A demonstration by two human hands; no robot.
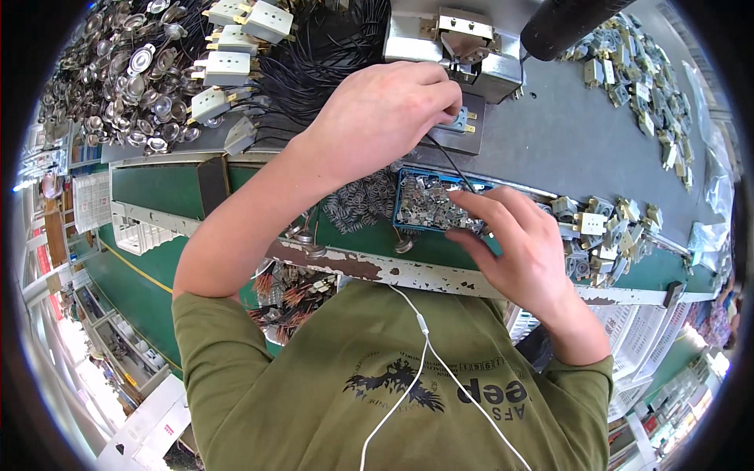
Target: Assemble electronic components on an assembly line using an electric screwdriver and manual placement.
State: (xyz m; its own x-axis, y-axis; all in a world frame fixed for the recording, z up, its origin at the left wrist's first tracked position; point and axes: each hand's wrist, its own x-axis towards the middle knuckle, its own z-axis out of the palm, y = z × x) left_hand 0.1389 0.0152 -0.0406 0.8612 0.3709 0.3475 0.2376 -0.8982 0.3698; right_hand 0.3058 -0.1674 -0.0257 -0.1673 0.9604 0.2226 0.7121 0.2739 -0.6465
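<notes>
My left hand (393, 110) reaches to a metal plate below the press-like fixture (463, 47). Its fingers are closed on a small grey block with brass terminals (465, 120), largely hidden by the hand. A black wire (449, 161) runs from there down toward my right hand (518, 243). That hand hovers at the right end of a blue tray (398, 200) of small metal pieces (428, 202). Its thumb and forefinger are apart, with nothing visible between them.
Round metal discs (141, 59) and white blocks (228, 68) on black wires (314, 67) heap at the left. Springs (361, 202) lie beside the tray. More grey blocks (601, 235) sit at the right and far right. A black cylinder (569, 27) juts in above.
</notes>
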